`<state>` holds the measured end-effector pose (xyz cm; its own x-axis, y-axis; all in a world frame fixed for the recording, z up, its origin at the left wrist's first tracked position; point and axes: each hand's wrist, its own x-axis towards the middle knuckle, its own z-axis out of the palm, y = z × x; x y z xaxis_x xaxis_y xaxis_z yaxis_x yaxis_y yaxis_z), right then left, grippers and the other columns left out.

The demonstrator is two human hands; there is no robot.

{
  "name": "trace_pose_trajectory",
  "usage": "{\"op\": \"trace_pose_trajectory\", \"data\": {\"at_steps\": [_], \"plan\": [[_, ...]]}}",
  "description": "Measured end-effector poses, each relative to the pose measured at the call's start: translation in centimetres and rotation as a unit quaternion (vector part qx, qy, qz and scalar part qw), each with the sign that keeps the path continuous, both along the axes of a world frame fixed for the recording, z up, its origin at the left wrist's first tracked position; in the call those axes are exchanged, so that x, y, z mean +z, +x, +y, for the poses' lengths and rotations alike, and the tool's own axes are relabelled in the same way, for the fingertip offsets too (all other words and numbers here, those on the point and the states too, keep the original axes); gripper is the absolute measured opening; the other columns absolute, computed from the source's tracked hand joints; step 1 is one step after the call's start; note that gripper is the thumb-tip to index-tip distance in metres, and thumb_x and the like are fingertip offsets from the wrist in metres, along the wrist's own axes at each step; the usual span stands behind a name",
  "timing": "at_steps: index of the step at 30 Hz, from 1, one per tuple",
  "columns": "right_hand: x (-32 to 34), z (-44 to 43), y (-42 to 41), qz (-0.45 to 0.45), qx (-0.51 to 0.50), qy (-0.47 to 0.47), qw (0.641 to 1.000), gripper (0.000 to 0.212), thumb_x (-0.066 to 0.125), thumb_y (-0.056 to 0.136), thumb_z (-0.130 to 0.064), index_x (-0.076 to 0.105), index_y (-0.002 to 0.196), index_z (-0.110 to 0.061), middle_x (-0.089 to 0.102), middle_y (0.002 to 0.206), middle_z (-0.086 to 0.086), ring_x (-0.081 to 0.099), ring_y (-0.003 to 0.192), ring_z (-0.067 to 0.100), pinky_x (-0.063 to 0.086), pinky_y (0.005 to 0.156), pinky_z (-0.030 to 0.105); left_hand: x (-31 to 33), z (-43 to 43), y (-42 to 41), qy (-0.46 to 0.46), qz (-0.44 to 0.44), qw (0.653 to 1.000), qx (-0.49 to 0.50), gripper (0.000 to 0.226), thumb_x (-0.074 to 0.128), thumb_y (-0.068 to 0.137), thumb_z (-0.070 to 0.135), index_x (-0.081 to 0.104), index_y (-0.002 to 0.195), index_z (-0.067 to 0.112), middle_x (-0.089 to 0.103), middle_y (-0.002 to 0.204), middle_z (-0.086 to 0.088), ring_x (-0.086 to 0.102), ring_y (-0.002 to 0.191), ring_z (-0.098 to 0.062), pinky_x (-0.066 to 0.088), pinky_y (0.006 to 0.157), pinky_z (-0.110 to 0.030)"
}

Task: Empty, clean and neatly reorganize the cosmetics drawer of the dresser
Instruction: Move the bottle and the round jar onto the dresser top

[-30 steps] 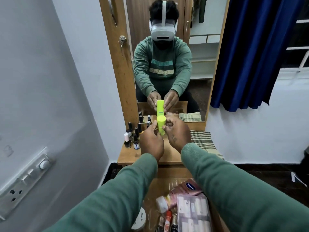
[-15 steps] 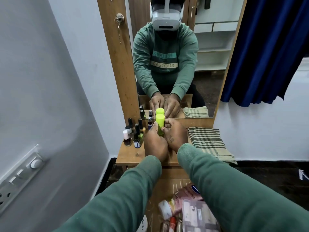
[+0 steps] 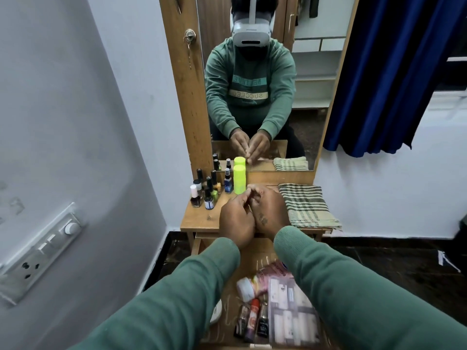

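At frame centre the left hand (image 3: 236, 218) and right hand (image 3: 267, 210) are being held together, fingers curled; whether anything is pinched cannot be told. Just above, the neon bottle (image 3: 239, 179) is standing by the polish bottles (image 3: 206, 193), and could be toppled into them by a brushing knuckle.

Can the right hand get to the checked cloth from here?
Probably yes: the right hand is close beside the checked cloth, and nothing stands between them on the dresser top.

Neon-yellow bottle (image 3: 239, 179), green-checked cloth (image 3: 307, 207), blue curtain (image 3: 394, 72).
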<state>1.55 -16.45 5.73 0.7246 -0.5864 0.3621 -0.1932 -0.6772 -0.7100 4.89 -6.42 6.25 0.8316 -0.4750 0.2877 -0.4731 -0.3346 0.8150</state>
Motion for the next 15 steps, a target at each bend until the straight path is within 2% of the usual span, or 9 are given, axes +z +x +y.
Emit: {"op": "trace_pose_trajectory", "data": {"at_steps": [5, 7, 9, 11, 12, 13, 15], "plan": [[0.0, 3.3, -3.7, 0.006, 0.02, 0.004, 1.0, 0.021, 0.064, 0.094, -0.009, 0.072, 0.112, -0.016, 0.075, 0.106, 0.002, 0.068, 0.094, 0.019, 0.052, 0.081, 0.03, 0.6, 5.2, -1.1, 0.036, -0.016, 0.996, -0.08, 0.051, 0.058, 0.097, -0.002, 0.06, 0.144, 0.017, 0.065, 0.14, 0.003, 0.059, 0.128, -0.008, 0.046, 0.112, -0.027], [-0.1, 4.9, -5.2, 0.022, 0.047, 0.018, 0.999, 0.023, 0.066, 0.094, -0.011, 0.073, 0.116, -0.015, 0.075, 0.109, 0.002, 0.068, 0.095, 0.018, 0.055, 0.085, 0.031, 0.4, 7.8, -1.1, 0.042, -0.006, 0.992, -0.118, 0.051, 0.062, 0.094, -0.004, 0.063, 0.141, 0.017, 0.069, 0.133, 0.005, 0.063, 0.122, -0.004, 0.05, 0.11, -0.03], [-0.3, 6.6, -6.5, 0.045, 0.075, 0.029, 0.996, 0.018, 0.067, 0.095, -0.014, 0.075, 0.111, -0.018, 0.076, 0.103, -0.002, 0.067, 0.088, 0.014, 0.055, 0.077, 0.027, 0.0, 10.3, -1.5, 0.048, 0.016, 0.988, -0.149, 0.048, 0.065, 0.093, -0.004, 0.066, 0.135, 0.019, 0.073, 0.121, 0.011, 0.066, 0.112, 0.003, 0.054, 0.103, -0.03], [-1.1, 8.1, -7.2, 0.073, 0.09, 0.031, 0.993, 0.013, 0.067, 0.093, -0.015, 0.076, 0.102, -0.021, 0.076, 0.095, -0.006, 0.064, 0.079, 0.01, 0.05, 0.067, 0.019, -0.6, 12.4, -2.0, 0.086, 0.018, 0.982, -0.169, 0.046, 0.069, 0.092, 0.0, 0.066, 0.132, 0.023, 0.071, 0.113, 0.02, 0.066, 0.104, 0.009, 0.055, 0.099, -0.023], [-1.5, 8.8, -7.4, 0.088, 0.1, 0.045, 0.99, 0.014, 0.067, 0.092, -0.014, 0.076, 0.098, -0.022, 0.076, 0.092, -0.007, 0.065, 0.077, 0.009, 0.053, 0.068, 0.021, -1.0, 13.3, -2.2, 0.112, 0.006, 0.978, -0.178, 0.046, 0.071, 0.091, 0.004, 0.066, 0.131, 0.025, 0.071, 0.113, 0.021, 0.066, 0.104, 0.009, 0.055, 0.098, -0.022], [-2.2, 9.3, -7.6, 0.105, 0.115, 0.065, 0.986, 0.015, 0.067, 0.089, -0.012, 0.077, 0.096, -0.021, 0.077, 0.09, -0.007, 0.068, 0.077, 0.009, 0.058, 0.072, 0.027, -1.3, 14.0, -2.4, 0.141, -0.014, 0.973, -0.183, 0.047, 0.074, 0.089, 0.009, 0.066, 0.132, 0.027, 0.071, 0.115, 0.02, 0.065, 0.105, 0.007, 0.054, 0.098, -0.024], [-3.6, 10.2, -7.7, 0.159, 0.151, 0.095, 0.971, 0.014, 0.068, 0.085, -0.009, 0.073, 0.088, -0.022, 0.075, 0.085, -0.004, 0.071, 0.077, 0.013, 0.062, 0.077, 0.039, -2.2, 15.3, -2.5, 0.224, -0.082, 0.956, -0.171, 0.048, 0.077, 0.085, 0.025, 0.065, 0.131, 0.029, 0.072, 0.119, 0.015, 0.064, 0.109, -0.004, 0.05, 0.104, -0.033]]}}
